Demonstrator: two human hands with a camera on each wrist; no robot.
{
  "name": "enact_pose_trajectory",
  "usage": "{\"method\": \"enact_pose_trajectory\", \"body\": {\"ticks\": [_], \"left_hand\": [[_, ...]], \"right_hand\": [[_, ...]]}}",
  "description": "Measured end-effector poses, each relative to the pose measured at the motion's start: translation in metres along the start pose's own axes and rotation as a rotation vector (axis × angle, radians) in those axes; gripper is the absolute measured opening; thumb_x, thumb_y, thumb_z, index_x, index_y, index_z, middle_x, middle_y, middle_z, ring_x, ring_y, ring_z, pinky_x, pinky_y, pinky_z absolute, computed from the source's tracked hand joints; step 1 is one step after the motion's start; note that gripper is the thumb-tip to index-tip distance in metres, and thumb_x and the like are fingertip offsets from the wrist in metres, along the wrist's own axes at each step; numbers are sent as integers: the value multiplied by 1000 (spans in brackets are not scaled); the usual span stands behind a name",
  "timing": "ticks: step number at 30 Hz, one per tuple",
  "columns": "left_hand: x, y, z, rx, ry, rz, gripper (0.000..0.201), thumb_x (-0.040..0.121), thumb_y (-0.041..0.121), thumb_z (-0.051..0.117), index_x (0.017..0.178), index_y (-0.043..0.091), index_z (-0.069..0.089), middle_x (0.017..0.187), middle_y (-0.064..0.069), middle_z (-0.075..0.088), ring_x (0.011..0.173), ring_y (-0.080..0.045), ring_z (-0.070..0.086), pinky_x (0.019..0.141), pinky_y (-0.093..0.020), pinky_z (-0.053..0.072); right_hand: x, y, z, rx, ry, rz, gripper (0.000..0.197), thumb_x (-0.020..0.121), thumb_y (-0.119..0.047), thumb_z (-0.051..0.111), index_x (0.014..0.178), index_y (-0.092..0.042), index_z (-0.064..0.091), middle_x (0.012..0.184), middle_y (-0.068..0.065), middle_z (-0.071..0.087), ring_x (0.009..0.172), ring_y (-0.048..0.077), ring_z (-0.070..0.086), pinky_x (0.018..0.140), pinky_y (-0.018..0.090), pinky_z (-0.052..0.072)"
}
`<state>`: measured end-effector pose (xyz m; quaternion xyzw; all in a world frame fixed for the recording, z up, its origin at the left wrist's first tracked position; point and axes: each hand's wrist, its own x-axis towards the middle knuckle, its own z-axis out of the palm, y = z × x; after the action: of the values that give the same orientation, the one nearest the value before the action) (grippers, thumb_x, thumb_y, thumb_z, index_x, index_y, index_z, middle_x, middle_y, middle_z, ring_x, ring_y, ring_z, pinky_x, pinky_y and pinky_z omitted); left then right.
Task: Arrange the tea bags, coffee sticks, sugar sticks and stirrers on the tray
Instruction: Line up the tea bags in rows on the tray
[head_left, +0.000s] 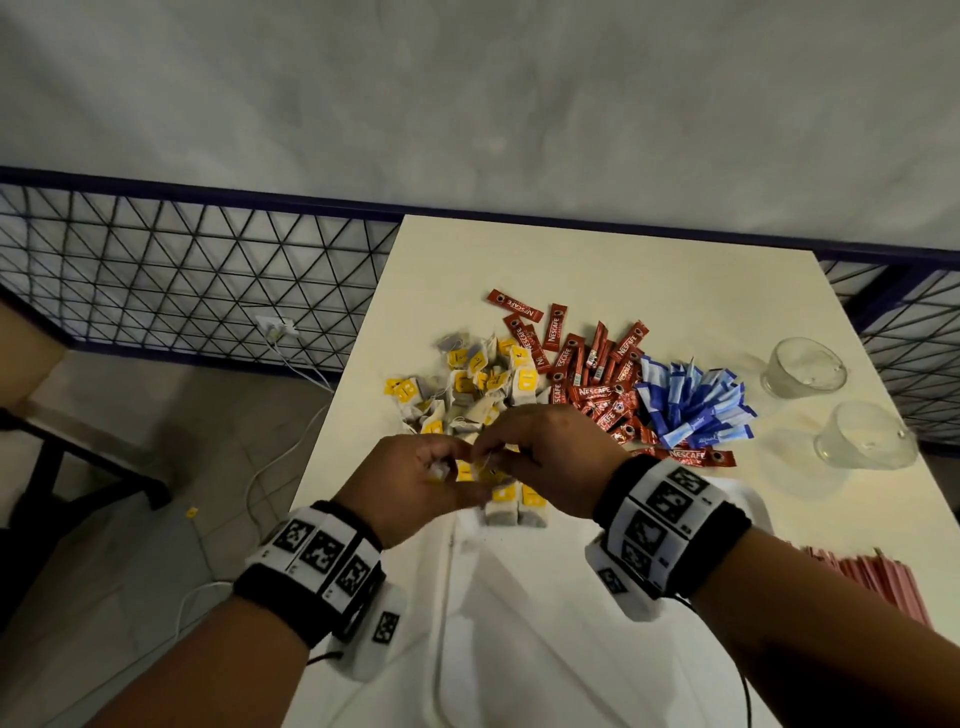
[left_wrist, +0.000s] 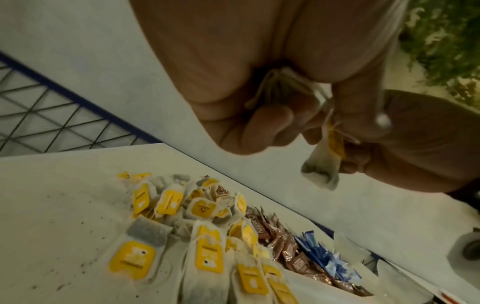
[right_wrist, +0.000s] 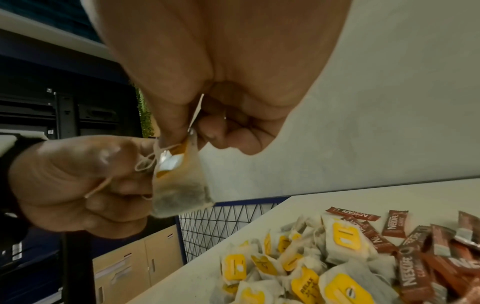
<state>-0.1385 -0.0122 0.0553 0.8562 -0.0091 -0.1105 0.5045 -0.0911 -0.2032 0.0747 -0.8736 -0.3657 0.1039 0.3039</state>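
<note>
Sorting tea bags is the step in hand, by my reading: both hands meet above the near edge of the tea-bag heap (head_left: 467, 384), the left hand (head_left: 415, 488) and right hand (head_left: 550, 457) each with fingers curled in a pinch on one tea bag (right_wrist: 179, 185) whose string (right_wrist: 145, 160) loops tangled between them. That bag hangs clear of the table (head_left: 597, 260), yellow tag uppermost. Two bags (head_left: 514, 506) already lie side by side just near the hands, on what looks like the pale tray (head_left: 748, 499) (its edges are hard to make out against the tabletop). Right of the heap lie the red coffee sticks (head_left: 597, 384), then the blue sugar sticks (head_left: 696, 405), with two glasses (head_left: 805, 369) further right; the pink stirrers (head_left: 872, 571) sit at the near right. Next, I judge, the string needs freeing or tucking so the bag can be laid flat beside the other two, gently, since the paper tears easily.
</note>
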Motion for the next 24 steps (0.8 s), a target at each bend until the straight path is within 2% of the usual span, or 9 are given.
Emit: {"method": "enact_pose_trajectory", "body": {"ticks": [3,6,8,10,11,13,15,17,24], "left_hand": [[3,-3,0,108,38,64,15,79,30,76,72,41,67,65,22,64,68,6,58,61,-6,37],[3,-14,3,94,32,28,1,83,30,72,83,29,73,72,19,68,75,5,61,66,-6,39],[2,-20,5,124,21,1,6,85,30,70,79,31,70,69,18,66,72,6,59,63,-6,37],[4,-28,9,101,12,-67,18,86,26,69,71,32,63,55,22,59,57,9,54,55,-7,36],[6,-33,11,97,11,-109,19,86,25,69,69,31,62,51,22,56,53,9,51,53,-8,35],[11,-47,15,171,-15,-182,12,85,28,70,74,27,66,57,19,58,59,4,53,54,-8,34],[15,-60,20,244,-63,-247,10,85,31,70,84,21,72,76,11,66,76,-10,60,64,-15,37],[18,-70,26,254,-90,-314,15,84,32,70,89,17,73,88,-1,70,81,-20,62,68,-19,39],[27,-73,34,357,-121,-339,20,85,34,68,92,16,72,104,-6,68,99,-23,61,77,-23,41]], "right_hand": [[5,-6,2,17,61,-2,18,90,-16,62,103,-20,73,99,-2,70,89,14,62,77,22,44],[9,-8,4,56,93,42,16,90,-17,62,101,-18,73,99,-2,71,88,10,61,75,19,43],[10,-5,7,91,103,82,15,90,-19,62,100,-18,73,97,-4,71,78,-2,55,71,5,36],[9,4,14,91,97,138,16,91,-21,62,103,-20,72,99,-8,69,68,-11,49,65,0,33],[7,10,18,73,92,176,18,91,-23,61,106,-22,71,101,-10,68,67,-15,46,64,1,32],[-1,27,30,27,87,278,20,91,-29,60,110,-26,68,103,-12,65,68,-12,44,66,7,34],[-9,42,43,-15,48,370,19,91,-30,59,108,-26,68,102,-8,66,77,0,51,77,24,45],[-18,53,56,-39,-25,420,18,91,-28,58,105,-25,68,102,-5,65,90,13,58,85,31,48],[-33,60,71,-54,-109,501,21,92,-27,53,108,-27,67,107,-6,60,97,17,59,84,31,48]]}}
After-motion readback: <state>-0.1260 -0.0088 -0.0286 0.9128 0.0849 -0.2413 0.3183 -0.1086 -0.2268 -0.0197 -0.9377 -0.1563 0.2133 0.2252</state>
